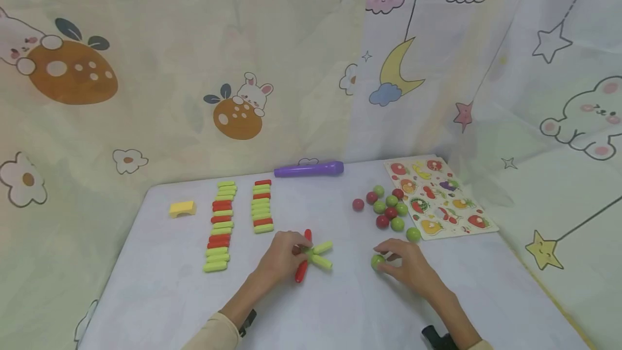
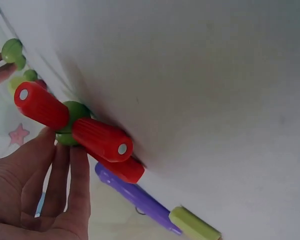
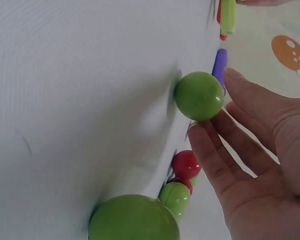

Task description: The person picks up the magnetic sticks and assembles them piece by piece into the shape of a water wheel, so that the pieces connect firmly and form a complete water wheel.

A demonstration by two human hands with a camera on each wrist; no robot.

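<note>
My left hand [image 1: 281,255] pinches the green ball [image 2: 76,109] at the middle of a star of toy building rods. Red rods [image 2: 102,140] with round silvery ends and light green rods [image 1: 322,261] spread out from that ball. In the left wrist view, fingertips press against the ball's side, with the red rods facing the camera. To the right, my right hand [image 1: 408,266] holds another green ball [image 3: 199,96] between thumb and fingers, low over the white tabletop. More green and red balls [image 1: 382,222] lie loose just beyond this hand.
Two columns of red and green rods [image 1: 222,219] [image 1: 262,209] lie at the left, beside a yellow arch block [image 1: 182,208]. A purple stick-shaped thing [image 1: 309,169] lies along the back edge. A fruit-picture board [image 1: 439,199] sits at the back right, before a patterned curtain [image 1: 160,69].
</note>
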